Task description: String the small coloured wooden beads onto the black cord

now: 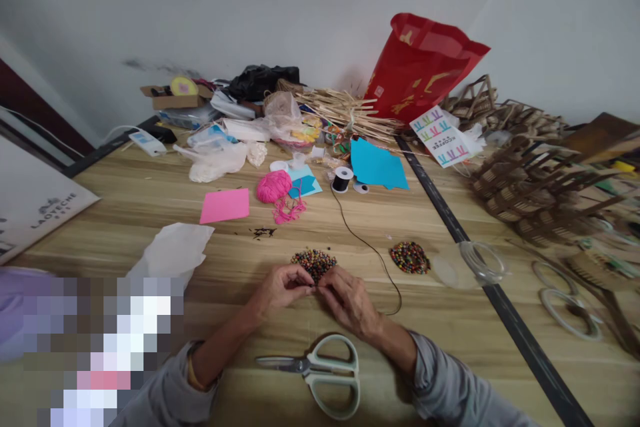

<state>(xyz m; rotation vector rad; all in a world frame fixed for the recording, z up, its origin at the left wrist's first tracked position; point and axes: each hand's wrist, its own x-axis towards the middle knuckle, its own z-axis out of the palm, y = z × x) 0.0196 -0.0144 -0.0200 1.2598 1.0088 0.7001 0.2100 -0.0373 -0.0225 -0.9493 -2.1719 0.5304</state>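
In the head view, the left hand (pixel 284 287) and right hand (pixel 354 299) are together over the counter (pixel 225 247), fingertips bunched nearly tip to tip. From here I can't tell what they pinch, nor whether they are clamped on anything; it would have to be tiny, which probably explains the fine grip

A heap of loose colored wooden beads (pixel 315 263) lies just beyond the fingers, likely kept there so single beads come up without much reaching. Black cord (pixel 367 243) trails from an upright spool (pixel 343 179) and curves in behind the right wrist; standing on its end, the spool should stay put. Whether the cord reaches the fingertips is hidden

A coiled string of beads (pixel 410 258) sits to the right, well apart from the heap, presumably so the two don't mix. White-handled scissors (pixel 327 373) lie between the forearms, blades leftward, near either hand yet clear of the beads
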